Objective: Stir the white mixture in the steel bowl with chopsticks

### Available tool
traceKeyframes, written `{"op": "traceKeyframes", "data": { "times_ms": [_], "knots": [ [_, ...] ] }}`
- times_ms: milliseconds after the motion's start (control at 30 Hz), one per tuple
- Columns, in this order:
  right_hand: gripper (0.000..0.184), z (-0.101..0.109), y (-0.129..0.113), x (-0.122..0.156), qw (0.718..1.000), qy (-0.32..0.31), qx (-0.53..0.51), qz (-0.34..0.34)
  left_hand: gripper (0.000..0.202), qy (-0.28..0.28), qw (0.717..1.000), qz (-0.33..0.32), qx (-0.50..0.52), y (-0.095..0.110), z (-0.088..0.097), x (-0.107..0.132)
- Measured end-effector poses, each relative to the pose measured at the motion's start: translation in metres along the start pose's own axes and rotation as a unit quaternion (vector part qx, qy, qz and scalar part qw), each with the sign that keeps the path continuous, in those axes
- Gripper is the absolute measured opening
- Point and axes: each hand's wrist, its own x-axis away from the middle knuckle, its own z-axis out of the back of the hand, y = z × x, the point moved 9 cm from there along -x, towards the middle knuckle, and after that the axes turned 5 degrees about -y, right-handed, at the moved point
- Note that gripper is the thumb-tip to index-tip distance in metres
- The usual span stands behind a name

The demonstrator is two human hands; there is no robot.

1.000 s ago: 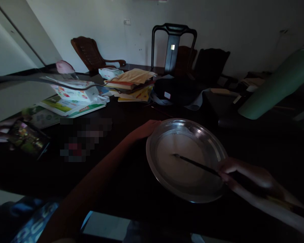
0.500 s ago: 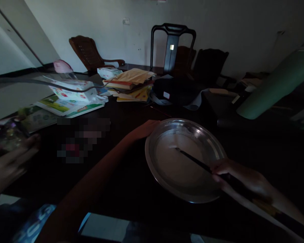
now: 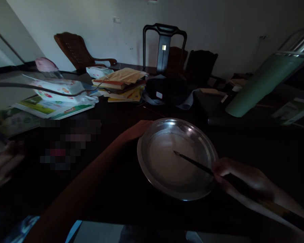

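A shiny metal basin (image 3: 205,145) with pale, cloudy liquid in it stands on the dark table (image 3: 116,189) in front of me. My left hand (image 3: 135,130) rests against the basin's far left rim, fingers curled around the edge. My right hand (image 3: 243,179) is closed on a thin dark stick (image 3: 192,162) at the basin's near right rim. The stick's tip reaches into the liquid near the middle.
Books and papers (image 3: 124,82) and colourful packs (image 3: 55,89) lie at the back left. A black bag (image 3: 164,91) sits behind the basin, a green bottle (image 3: 260,82) at the right. Chairs (image 3: 163,47) line the wall. Another person's hand (image 3: 2,163) shows at the far left.
The stick's tip has shifted about in the liquid while my right hand moved slightly toward the basin. The other person's hand at the left moved. The view has turned a little to the right.
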Motion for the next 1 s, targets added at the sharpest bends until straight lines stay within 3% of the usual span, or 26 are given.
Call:
{"op": "traceKeyframes", "data": {
  "times_ms": [133,400,667,733,867,933,1000],
  "knots": [
    [0.015,-0.007,-0.015,0.004,0.995,-0.063,-0.032,0.068,0.046,-0.003,1.0,-0.01,0.001,0.0,0.0,-0.001],
    [0.012,-0.013,-0.005,-0.009,0.999,0.016,0.024,0.043,0.042,0.007,1.0,-0.017,-0.025,0.012,0.0,0.002],
    [0.017,-0.02,-0.032,-0.006,0.992,-0.046,-0.04,0.115,0.044,0.004,0.999,0.004,-0.035,0.009,0.0,0.003],
    [0.013,-0.023,-0.027,-0.013,0.995,-0.021,-0.031,0.096,0.045,0.004,0.999,0.004,-0.043,0.009,0.0,0.003],
    [0.011,-0.014,-0.002,-0.012,0.998,0.035,0.026,-0.045,0.044,0.009,0.999,0.002,-0.044,0.01,0.002,0.003],
    [0.013,-0.01,-0.005,-0.005,0.998,0.036,0.035,-0.049,0.046,0.013,0.999,0.014,-0.046,0.008,0.003,0.003],
    [0.015,-0.01,-0.017,0.0,0.999,0.015,0.028,-0.011,0.045,0.016,0.998,0.021,-0.055,0.008,0.004,0.003]
  ]
}}
